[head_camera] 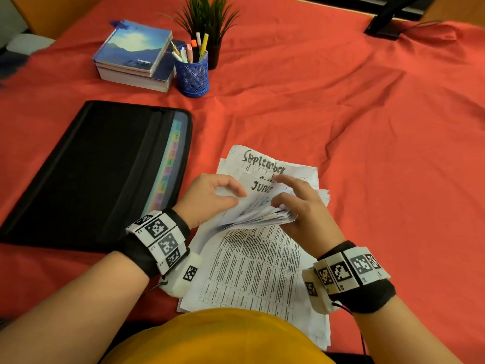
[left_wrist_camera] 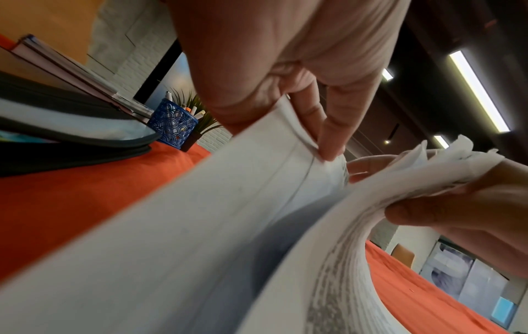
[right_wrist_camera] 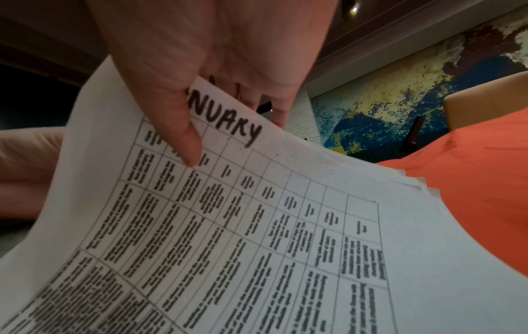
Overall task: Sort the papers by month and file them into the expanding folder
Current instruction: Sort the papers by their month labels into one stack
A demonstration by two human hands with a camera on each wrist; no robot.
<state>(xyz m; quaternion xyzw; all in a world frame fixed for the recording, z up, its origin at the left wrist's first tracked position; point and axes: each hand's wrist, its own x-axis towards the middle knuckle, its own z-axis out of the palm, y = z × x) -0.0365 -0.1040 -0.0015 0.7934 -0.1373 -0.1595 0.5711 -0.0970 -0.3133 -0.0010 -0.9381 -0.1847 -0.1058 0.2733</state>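
Note:
A loose stack of printed papers (head_camera: pixel 249 261) lies on the red cloth in front of me. Its upper sheets are lifted and fanned; one reads "September" (head_camera: pixel 262 164) and one "June" (head_camera: pixel 259 186). My left hand (head_camera: pixel 237 195) pinches the left edge of some raised sheets between thumb and fingers (left_wrist_camera: pixel 328 140). My right hand (head_camera: pixel 282 198) grips a curled bundle of sheets, and its thumb (right_wrist_camera: pixel 188 144) lies on a sheet headed "January" (right_wrist_camera: pixel 228 128). The black expanding folder (head_camera: pixel 99 166) lies flat to the left, its coloured tabs (head_camera: pixel 170 164) showing along the right side.
Two stacked books (head_camera: pixel 133 56), a blue pen cup (head_camera: pixel 193 74) and a small potted plant (head_camera: pixel 207 22) stand behind the folder. A dark monitor foot (head_camera: pixel 388 22) sits at the far right. Wrinkled red cloth (head_camera: pixel 380 153) covers the table.

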